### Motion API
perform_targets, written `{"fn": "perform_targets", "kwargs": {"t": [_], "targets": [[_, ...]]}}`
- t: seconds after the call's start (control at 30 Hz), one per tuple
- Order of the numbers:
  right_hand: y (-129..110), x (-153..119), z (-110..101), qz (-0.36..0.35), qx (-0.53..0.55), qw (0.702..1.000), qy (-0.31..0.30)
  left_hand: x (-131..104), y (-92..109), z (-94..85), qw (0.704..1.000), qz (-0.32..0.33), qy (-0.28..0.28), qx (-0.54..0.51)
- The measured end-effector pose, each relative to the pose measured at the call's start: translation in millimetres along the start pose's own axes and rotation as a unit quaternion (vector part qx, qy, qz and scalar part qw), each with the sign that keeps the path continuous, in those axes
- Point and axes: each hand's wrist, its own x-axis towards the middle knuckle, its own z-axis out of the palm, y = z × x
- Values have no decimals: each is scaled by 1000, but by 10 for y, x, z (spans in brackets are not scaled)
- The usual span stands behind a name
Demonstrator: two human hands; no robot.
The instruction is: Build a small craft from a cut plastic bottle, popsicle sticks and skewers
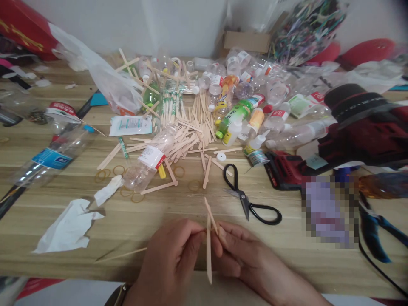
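Observation:
Two flat wooden sticks [208, 255] meet near their upper ends, close to the table's front edge. My right hand [239, 250] pinches the sticks from the right between thumb and fingers. On the other side my left hand [174, 250] is closed, its thumb and index finger pressed together beside the crossing; what it grips there is too small to make out. A thin wooden skewer [127, 254] sticks out to the left from beside my left hand. Black-handled scissors [244, 199] lie beyond my right hand.
Loose sticks [188, 140] are heaped mid-table among plastic bottles [149, 157]. Rubber bands [126, 191] and torn tissue [68, 227] lie at left. A red and black power tool [287, 170] and blue-handled pliers [374, 233] are at right. A glue bottle [256, 142] stands behind the scissors.

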Motion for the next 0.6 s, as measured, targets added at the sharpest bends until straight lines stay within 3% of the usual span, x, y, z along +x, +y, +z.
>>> {"fn": "perform_targets", "kwargs": {"t": [0.17, 0.33, 0.47, 0.53, 0.6], "targets": [[-79, -122, 124, -52, -87, 992, 77, -37, -27, 10, 1000, 5, -23, -5], [-48, -127, 121, -49, -77, 996, 20, -67, -53, 5, 996, 71, -26, 43], [9, -112, 98, -33, -67, 997, 29, -112, -60, 5, 994, 82, -48, 51], [1, -158, 97, -46, -42, 998, 30, -159, -85, -14, 995, 75, -33, 61], [-35, -244, 87, -114, 16, 991, 71, -213, -122, -50, 996, 41, 19, 82]]}}
